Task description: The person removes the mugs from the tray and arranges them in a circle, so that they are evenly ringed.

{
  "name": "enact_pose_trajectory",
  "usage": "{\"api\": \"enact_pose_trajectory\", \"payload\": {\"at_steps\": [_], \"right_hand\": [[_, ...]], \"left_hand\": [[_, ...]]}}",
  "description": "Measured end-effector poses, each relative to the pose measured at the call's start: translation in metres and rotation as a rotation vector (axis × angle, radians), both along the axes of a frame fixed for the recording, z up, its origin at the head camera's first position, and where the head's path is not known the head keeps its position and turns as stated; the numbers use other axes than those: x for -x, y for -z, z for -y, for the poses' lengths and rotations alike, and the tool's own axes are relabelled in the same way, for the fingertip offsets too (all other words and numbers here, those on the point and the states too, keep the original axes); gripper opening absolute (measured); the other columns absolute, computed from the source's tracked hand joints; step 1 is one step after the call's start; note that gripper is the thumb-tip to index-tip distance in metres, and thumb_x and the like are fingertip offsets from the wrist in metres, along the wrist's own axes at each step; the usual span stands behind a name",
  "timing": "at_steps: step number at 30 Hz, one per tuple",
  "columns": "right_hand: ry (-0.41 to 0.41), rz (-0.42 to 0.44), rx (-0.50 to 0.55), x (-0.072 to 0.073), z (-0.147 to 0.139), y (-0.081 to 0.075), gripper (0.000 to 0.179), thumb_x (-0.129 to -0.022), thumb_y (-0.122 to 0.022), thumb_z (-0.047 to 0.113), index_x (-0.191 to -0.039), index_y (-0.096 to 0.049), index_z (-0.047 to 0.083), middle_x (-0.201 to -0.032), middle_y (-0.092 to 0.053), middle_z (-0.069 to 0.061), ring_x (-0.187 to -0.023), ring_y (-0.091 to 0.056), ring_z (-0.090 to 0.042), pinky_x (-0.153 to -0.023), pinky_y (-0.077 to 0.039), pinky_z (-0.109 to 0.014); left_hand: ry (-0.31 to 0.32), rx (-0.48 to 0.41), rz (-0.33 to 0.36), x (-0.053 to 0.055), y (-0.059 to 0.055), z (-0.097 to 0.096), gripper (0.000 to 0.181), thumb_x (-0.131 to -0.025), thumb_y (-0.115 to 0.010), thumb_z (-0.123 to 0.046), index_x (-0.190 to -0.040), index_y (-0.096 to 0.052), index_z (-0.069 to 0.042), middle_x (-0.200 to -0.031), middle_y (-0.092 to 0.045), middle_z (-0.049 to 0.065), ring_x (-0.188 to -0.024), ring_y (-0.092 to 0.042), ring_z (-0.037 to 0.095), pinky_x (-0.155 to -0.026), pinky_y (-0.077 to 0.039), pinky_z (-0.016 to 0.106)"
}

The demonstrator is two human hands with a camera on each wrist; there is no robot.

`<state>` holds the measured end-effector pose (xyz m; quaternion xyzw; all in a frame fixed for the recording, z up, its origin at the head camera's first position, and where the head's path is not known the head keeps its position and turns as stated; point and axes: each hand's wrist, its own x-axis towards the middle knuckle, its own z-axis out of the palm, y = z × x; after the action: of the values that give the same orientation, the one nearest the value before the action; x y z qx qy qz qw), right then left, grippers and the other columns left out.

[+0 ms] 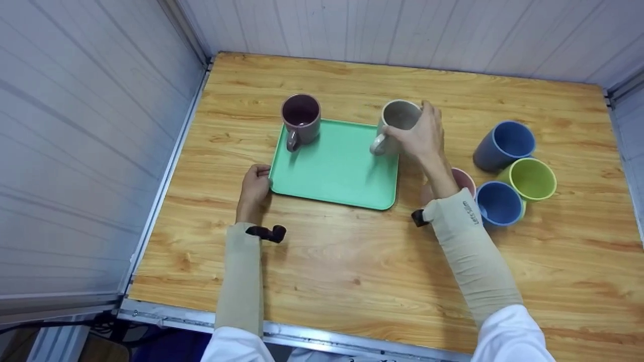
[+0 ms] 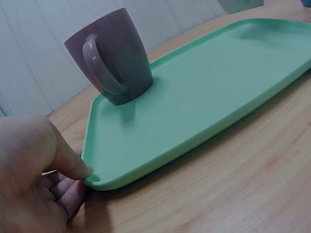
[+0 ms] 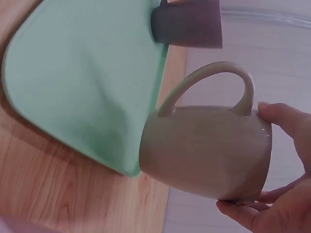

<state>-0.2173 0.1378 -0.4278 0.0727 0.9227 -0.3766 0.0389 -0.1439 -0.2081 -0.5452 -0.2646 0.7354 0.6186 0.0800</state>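
My right hand (image 1: 425, 133) grips a light grey mug (image 1: 387, 118) by its rim, thumb on one side and fingers on the other. The mug hangs over the back right corner of a green tray (image 1: 332, 171), handle toward the left front. In the left wrist view, a gap shows between the mug's base (image 2: 240, 5) and the tray. A dark purple mug (image 1: 304, 125) stands upright at the tray's back left corner. My left hand (image 1: 254, 188) pinches the tray's front left corner, the thumb (image 2: 73, 158) on the rim and the other fingers curled beside it.
To the right of the tray, two blue mugs (image 1: 490, 156) (image 1: 499, 203) and a yellow-green mug (image 1: 531, 179) stand close together. A pink mug (image 1: 465, 181) is partly hidden behind my right forearm. Pale walls (image 1: 100, 125) border the wooden table (image 1: 327, 266).
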Motion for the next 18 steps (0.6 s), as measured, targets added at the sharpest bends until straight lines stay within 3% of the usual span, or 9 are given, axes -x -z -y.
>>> {"api": "enact_pose_trajectory", "payload": {"at_steps": [8,18], "right_hand": [[0.054,0.077,-0.046,-0.010,-0.026,0.000,0.119,-0.070,-0.072,0.061,-0.153,-0.007,0.005,-0.151,-0.025,-0.019,-0.133,-0.035,-0.034,-0.111,-0.032,-0.046],[0.094,0.114,-0.107,-0.017,-0.049,0.005,0.120,-0.071,-0.070,0.062,-0.150,-0.008,-0.002,-0.145,-0.026,-0.026,-0.129,-0.037,-0.040,-0.108,-0.035,-0.050]], "left_hand": [[0.064,0.075,0.000,-0.001,-0.001,0.002,0.039,-0.091,-0.035,0.002,-0.127,-0.049,0.000,-0.124,-0.050,0.015,-0.112,-0.049,0.025,-0.096,-0.043,0.033],[0.059,0.080,-0.014,0.000,-0.001,0.003,0.037,-0.091,-0.037,0.001,-0.126,-0.049,0.002,-0.123,-0.051,0.017,-0.113,-0.049,0.027,-0.096,-0.043,0.033]]}}
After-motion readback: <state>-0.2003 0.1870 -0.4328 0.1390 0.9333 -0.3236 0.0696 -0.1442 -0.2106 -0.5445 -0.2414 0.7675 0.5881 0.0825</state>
